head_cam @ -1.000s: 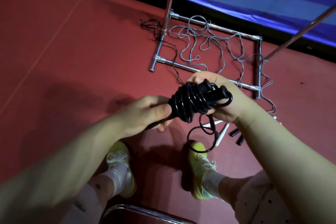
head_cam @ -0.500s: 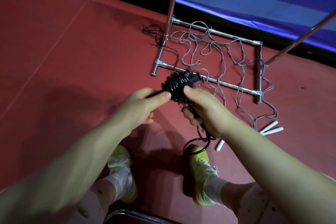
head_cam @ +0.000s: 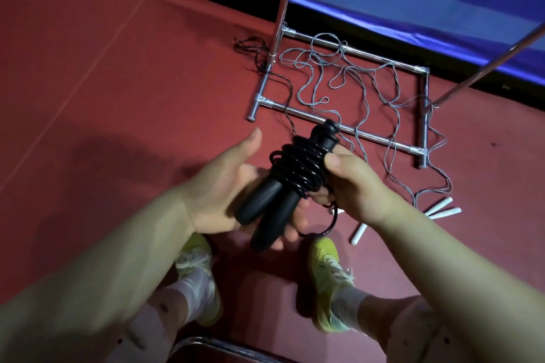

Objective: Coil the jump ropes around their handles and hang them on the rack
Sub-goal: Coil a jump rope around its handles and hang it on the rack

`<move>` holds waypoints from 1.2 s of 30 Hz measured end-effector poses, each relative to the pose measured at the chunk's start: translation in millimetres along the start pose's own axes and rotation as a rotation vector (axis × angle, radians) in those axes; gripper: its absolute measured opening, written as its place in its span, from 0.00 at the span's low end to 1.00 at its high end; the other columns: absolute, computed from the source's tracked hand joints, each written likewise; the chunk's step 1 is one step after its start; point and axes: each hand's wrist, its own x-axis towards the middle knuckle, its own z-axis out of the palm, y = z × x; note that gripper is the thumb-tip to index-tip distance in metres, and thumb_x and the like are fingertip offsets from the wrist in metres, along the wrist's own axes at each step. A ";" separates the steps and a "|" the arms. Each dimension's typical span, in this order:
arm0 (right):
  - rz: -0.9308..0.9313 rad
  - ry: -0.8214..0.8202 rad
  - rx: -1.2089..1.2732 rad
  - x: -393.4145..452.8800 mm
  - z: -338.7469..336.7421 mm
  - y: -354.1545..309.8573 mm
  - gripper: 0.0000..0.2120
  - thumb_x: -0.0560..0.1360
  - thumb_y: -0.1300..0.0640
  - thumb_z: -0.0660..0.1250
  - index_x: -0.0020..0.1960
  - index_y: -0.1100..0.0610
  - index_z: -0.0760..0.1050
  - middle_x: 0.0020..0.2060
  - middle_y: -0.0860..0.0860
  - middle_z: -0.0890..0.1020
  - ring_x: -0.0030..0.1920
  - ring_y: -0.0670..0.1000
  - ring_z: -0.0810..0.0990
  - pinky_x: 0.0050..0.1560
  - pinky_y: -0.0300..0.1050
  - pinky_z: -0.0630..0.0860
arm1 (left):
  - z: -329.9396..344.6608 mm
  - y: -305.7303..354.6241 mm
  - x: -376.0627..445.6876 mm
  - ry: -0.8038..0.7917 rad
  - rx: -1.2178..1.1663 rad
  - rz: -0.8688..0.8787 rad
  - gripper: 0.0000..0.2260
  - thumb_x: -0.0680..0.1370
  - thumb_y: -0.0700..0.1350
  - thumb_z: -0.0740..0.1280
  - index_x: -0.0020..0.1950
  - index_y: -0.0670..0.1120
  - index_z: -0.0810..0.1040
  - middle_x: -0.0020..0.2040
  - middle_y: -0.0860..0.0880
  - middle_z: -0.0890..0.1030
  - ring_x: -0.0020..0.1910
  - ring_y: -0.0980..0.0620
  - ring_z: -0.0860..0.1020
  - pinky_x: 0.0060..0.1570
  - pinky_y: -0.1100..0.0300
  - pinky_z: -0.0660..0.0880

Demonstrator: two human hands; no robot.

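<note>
at centre frame in the head view, the black jump rope [head_cam: 295,177] now lies with both handles side by side across the left hand [head_cam: 224,194], whose fingers are spread flat under it; half a second ago that hand pinched it. the right hand [head_cam: 351,183] clamps the coils. winding looks nearly done, with a short loop dangling. its long axis runs from lower left to upper right, knob ends toward the rack base [head_cam: 348,130] on the floor.

Single head view, looking steeply down, close over hands, floor beyond.
</note>
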 end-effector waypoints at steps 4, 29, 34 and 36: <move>0.036 -0.112 -0.095 -2.1 2.6 -9.9 0.24 0.62 0.34 0.70 0.29 0.54 0.67 0.24 0.44 0.66 0.24 0.45 0.59 0.25 0.37 0.55 | 9.1 -7.0 3.3 -0.226 -0.151 -0.013 0.37 0.71 0.69 0.62 0.53 0.34 0.77 0.40 0.41 0.81 0.37 0.46 0.80 0.42 0.53 0.76; 0.433 0.184 -0.573 7.3 8.8 -6.0 0.34 0.69 0.30 0.48 0.41 0.59 0.76 0.28 0.53 0.78 0.30 0.50 0.76 0.39 0.44 0.73 | 13.0 -4.7 17.1 0.851 0.446 0.057 0.28 0.67 0.70 0.58 0.36 0.45 0.75 0.27 0.50 0.74 0.25 0.53 0.71 0.27 0.62 0.66; 0.475 0.219 -0.594 6.5 8.1 -2.9 0.30 0.74 0.30 0.48 0.42 0.53 0.77 0.27 0.47 0.74 0.29 0.47 0.70 0.39 0.42 0.68 | 9.5 -11.0 19.4 0.997 0.768 0.217 0.21 0.66 0.67 0.60 0.35 0.50 0.75 0.30 0.53 0.76 0.30 0.53 0.73 0.36 0.58 0.69; 0.481 0.230 -0.589 6.8 6.1 -1.5 0.29 0.74 0.31 0.49 0.42 0.52 0.77 0.28 0.45 0.72 0.29 0.45 0.69 0.38 0.39 0.65 | 7.6 -11.5 17.2 0.986 0.815 0.212 0.22 0.63 0.69 0.60 0.36 0.51 0.75 0.31 0.54 0.77 0.31 0.54 0.74 0.38 0.57 0.70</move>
